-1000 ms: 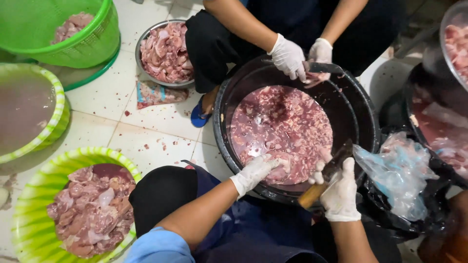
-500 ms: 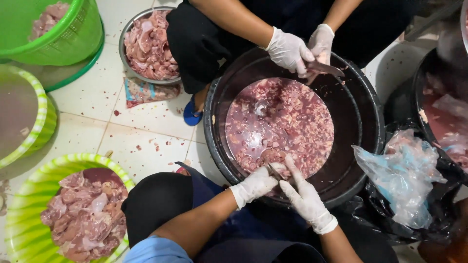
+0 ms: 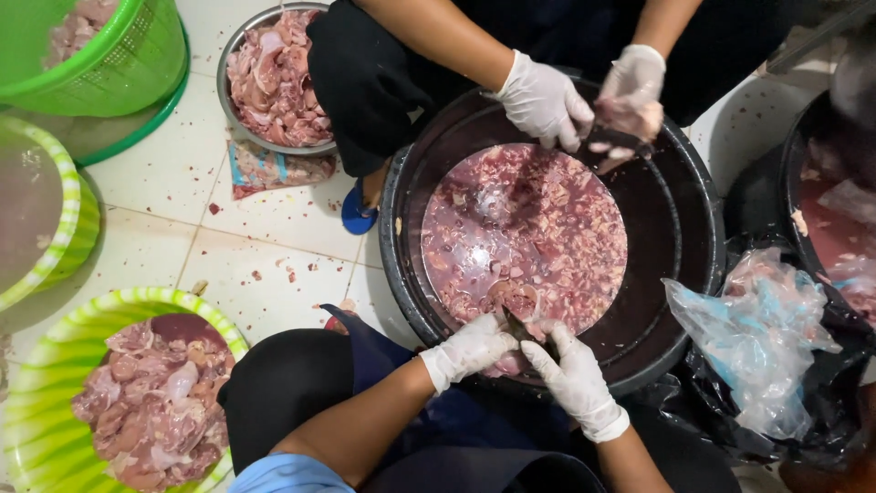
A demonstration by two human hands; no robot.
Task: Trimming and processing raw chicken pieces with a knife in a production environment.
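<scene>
Head camera view, looking straight down at a white tiled floor (image 3: 274,228) where two people face each other across a large black tub (image 3: 657,228). The tub holds raw meat pieces in pinkish-red water (image 3: 525,233).

At the near rim of the tub, the wearer's two hands meet, both in white gloves. The left hand (image 3: 470,351) is curled closed, its fingers gripping a piece of raw meat (image 3: 511,301) at the water's edge. The right hand (image 3: 575,379) is closed around a knife (image 3: 520,329), with the forefinger stretched out along it; the dark blade lies against the piece that the left hand holds. The knife handle is hidden inside the glove.

Across the tub, a second person's gloved hands (image 3: 584,96) work over the far rim, holding another piece of meat between them.

To the left, on the tiles, a green and white striped basin (image 3: 36,365) is heaped with pink meat cuts. A second striped basin (image 3: 55,228) sits above it, filled with cloudy liquid. A green plastic basket (image 3: 119,55) in the top left corner also holds meat. A metal bowl (image 3: 228,55) of meat sits near the second person's knee, with a small printed packet (image 3: 274,169) just below it on the floor.

To the right of the tub, crumpled clear plastic bags (image 3: 757,338) lie on black plastic sheeting, beside another dark tub (image 3: 794,183) partly out of frame.
</scene>
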